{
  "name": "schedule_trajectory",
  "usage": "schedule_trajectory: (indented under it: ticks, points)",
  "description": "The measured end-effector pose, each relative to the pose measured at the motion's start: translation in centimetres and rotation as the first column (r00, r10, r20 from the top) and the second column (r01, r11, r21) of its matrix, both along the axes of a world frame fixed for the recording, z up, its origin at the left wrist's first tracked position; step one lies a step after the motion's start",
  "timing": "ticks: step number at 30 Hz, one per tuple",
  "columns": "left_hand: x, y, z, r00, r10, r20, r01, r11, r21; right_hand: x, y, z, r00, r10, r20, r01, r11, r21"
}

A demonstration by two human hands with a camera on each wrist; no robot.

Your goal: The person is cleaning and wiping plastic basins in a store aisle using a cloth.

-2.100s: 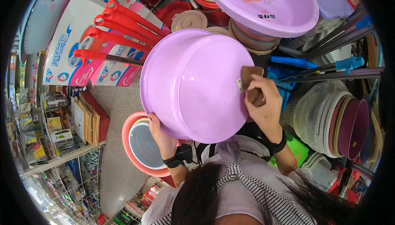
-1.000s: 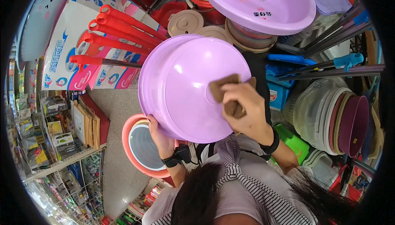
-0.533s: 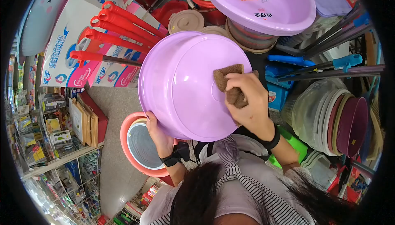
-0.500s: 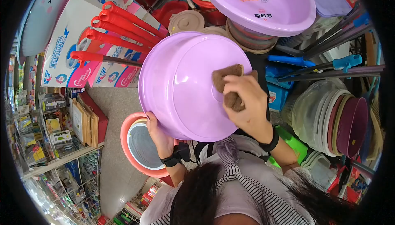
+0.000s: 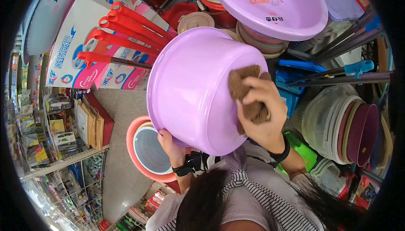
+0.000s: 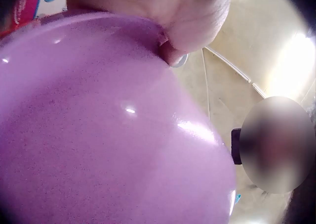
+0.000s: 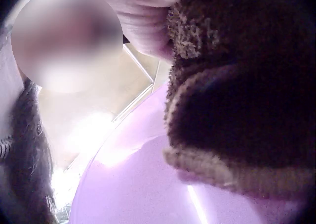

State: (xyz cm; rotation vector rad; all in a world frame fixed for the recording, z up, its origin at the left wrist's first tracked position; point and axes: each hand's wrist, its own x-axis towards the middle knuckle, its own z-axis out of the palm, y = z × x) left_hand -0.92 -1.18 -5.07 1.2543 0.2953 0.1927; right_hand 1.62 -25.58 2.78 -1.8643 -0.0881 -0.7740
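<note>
A wire display rack (image 5: 65, 163) hung with packaged goods lines the left side of a shop aisle, with white, blue and pink printed boxes (image 5: 63, 58) beyond it. At centre, a purple tub (image 5: 181, 79) is held tilted in front of the person, outer wall facing up, blocking the view of whatever lies directly beneath. A wide lilac basin (image 5: 303, 3) tops a stack past it; nested bowls (image 5: 363, 134) crowd the right side. Below, near the left arm, sits a salmon-coloured basin (image 5: 134, 155) with a pale strainer (image 5: 152, 148) inside. Five red handles (image 5: 139, 21) slant toward the tub's rim, and a blue dustpan (image 5: 301, 64) lies near the right hand (image 5: 270, 108), whose bent fingers grip a brown cloth (image 5: 240, 85) against the tub's base end. The left hand (image 5: 171, 147) clasps the rim, its other fingers hidden behind the thumb side.
</note>
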Motion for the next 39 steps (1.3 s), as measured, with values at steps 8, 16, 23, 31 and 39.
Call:
schedule_trajectory:
  ticks: [8, 16, 23, 31, 39]
  points:
    - [-0.1, -0.1, 0.3, 0.973, 0.143, 0.181, -0.164, 0.981, 0.105, -1.5, -2.0, 1.3, 0.898, 0.390, 0.204, -0.354, 0.916, -0.190]
    - [-1.7, 1.6, 0.9, 0.905, 0.025, 0.424, -0.228, 0.871, 0.434, 0.3, -2.9, 2.4, 0.973, -0.147, 0.177, 0.149, 0.989, 0.003]
    - [0.6, 1.2, 3.2, 0.827, -0.254, 0.501, -0.123, 0.789, 0.602, -1.4, -3.0, 2.3, 0.979, 0.204, 0.015, -0.194, 0.950, -0.245]
    - [1.3, -0.8, 5.1, 0.610, -0.707, 0.358, 0.073, 0.500, 0.863, 0.3, -2.7, 1.6, 0.995, -0.078, -0.056, 0.072, 0.992, -0.105]
    - [0.8, -1.9, 4.9, 0.569, -0.789, 0.234, 0.054, 0.319, 0.946, -3.3, -4.2, 0.0, 0.957, 0.243, -0.157, -0.205, 0.953, 0.224]
